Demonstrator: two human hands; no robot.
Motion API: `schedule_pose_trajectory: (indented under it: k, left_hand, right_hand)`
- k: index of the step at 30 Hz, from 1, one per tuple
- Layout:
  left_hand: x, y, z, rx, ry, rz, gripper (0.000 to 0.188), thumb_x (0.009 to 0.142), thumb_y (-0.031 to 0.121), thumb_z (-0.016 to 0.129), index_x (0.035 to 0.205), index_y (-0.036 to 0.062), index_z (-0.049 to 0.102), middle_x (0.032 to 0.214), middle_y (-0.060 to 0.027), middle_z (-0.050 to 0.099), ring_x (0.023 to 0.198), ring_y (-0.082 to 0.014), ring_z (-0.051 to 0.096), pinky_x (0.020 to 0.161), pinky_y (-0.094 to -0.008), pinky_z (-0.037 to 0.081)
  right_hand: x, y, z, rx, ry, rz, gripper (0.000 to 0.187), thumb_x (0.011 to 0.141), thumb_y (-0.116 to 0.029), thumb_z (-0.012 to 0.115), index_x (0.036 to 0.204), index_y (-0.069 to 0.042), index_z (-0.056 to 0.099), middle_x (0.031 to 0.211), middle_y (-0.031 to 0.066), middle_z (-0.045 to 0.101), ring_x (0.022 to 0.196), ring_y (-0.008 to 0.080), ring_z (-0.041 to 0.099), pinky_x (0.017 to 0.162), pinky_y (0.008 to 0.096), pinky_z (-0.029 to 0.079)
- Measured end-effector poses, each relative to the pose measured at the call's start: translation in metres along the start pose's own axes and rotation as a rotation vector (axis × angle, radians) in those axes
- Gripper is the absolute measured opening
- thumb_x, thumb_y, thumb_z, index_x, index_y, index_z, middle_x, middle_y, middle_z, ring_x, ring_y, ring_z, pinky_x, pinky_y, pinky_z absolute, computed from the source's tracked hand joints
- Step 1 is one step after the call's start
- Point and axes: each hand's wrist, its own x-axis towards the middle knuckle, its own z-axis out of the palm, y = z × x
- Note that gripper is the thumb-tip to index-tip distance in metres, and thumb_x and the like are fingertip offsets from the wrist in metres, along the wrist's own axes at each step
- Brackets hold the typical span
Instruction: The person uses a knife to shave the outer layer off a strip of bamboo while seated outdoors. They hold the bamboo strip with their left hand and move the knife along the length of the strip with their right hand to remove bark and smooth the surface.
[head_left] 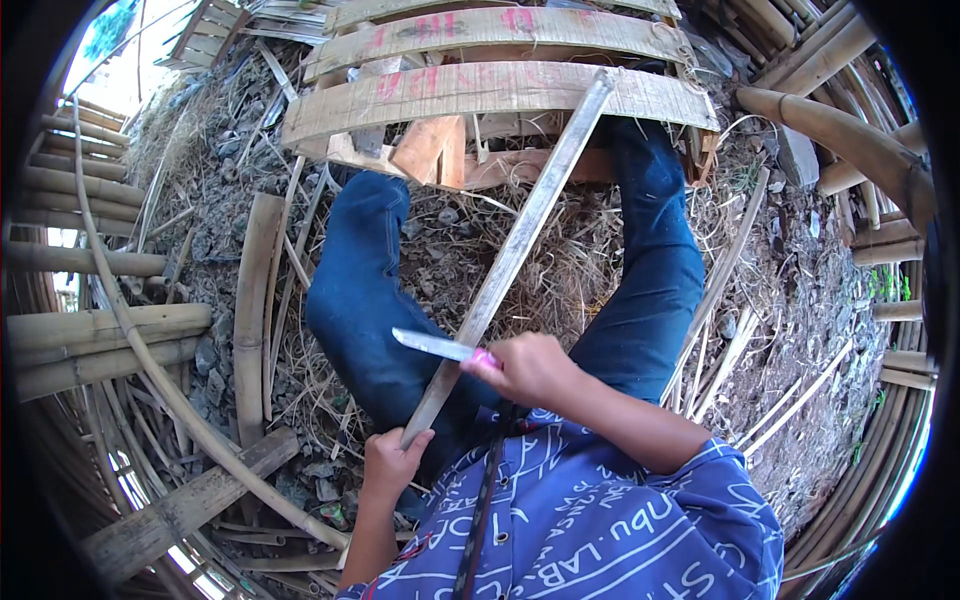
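Note:
My left hand (393, 460) is closed round the near end of a long, flat bamboo strip (530, 220). The strip slants up and to the right over my left thigh, its far end lying over a slatted wooden pallet (470, 92). In my right hand (535, 370) is a knife (430, 343) with a pink handle, the fingers wrapped round it. Its blade points left and crosses the strip a little way up from my left hand. Whether the edge bites into the bamboo, I cannot tell.
Bamboo poles (850, 140) are stacked at the right, with more bamboo (105, 335) along the left. A thick split piece (258, 300) lies left of my legs, near a weathered plank (190, 505). Shavings and dry straw (530, 290) cover the stony ground between my knees.

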Motion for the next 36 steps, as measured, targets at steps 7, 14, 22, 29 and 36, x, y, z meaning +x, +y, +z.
schedule_pose_trajectory:
  k: [7,14,22,29,36]
  left_hand:
    - [-0.003,0.008,0.005,0.104,0.114,0.104,0.047,0.084,0.034,0.072,0.057,0.0015,0.051,0.050,-0.0190,0.050,0.048,-0.0394,0.055,0.046,-0.0437,0.041]
    - [-0.016,0.025,0.022,0.331,0.329,0.199,0.039,0.088,0.032,0.068,0.064,0.0047,0.053,0.052,-0.0152,0.054,0.048,-0.0353,0.057,0.045,-0.0440,0.042]
    - [-0.025,0.040,0.029,0.376,0.356,0.118,0.027,0.090,0.025,0.064,0.077,0.0030,0.056,0.064,-0.0147,0.060,0.057,-0.0350,0.061,0.051,-0.0449,0.045]
    - [-0.026,0.043,0.033,0.359,0.362,0.134,0.023,0.091,0.023,0.061,0.079,0.0051,0.055,0.064,-0.0143,0.058,0.059,-0.0336,0.061,0.051,-0.0448,0.046]
    - [-0.026,0.050,0.030,0.173,0.321,0.054,0.023,0.088,0.019,0.063,0.080,0.0014,0.051,0.066,-0.0188,0.057,0.063,-0.0396,0.060,0.056,-0.0480,0.045]
  right_hand:
    - [-0.004,-0.005,-0.001,-0.025,-0.002,-0.024,0.061,0.090,-0.057,0.052,0.063,-0.004,0.064,0.056,0.0185,0.059,0.055,0.0386,0.062,0.053,0.0486,0.049]
    - [-0.005,0.009,-0.034,0.035,0.162,0.216,0.051,0.093,-0.048,0.055,0.073,-0.001,0.064,0.064,0.0228,0.060,0.065,0.0416,0.062,0.061,0.0497,0.047]
    - [-0.015,0.032,-0.030,0.345,0.128,0.177,0.049,0.099,-0.037,0.052,0.075,0.006,0.059,0.052,0.0130,0.044,0.048,0.0192,0.042,0.049,0.0390,0.038]
    - [-0.021,-0.001,-0.022,0.291,0.025,0.124,0.048,0.098,-0.036,0.055,0.074,0.006,0.058,0.052,0.0163,0.041,0.048,0.0200,0.036,0.048,0.0394,0.036]
    - [-0.014,0.003,-0.022,0.332,0.035,0.121,0.052,0.096,-0.040,0.056,0.072,0.006,0.057,0.053,0.0178,0.044,0.047,0.0255,0.038,0.050,0.0415,0.038]
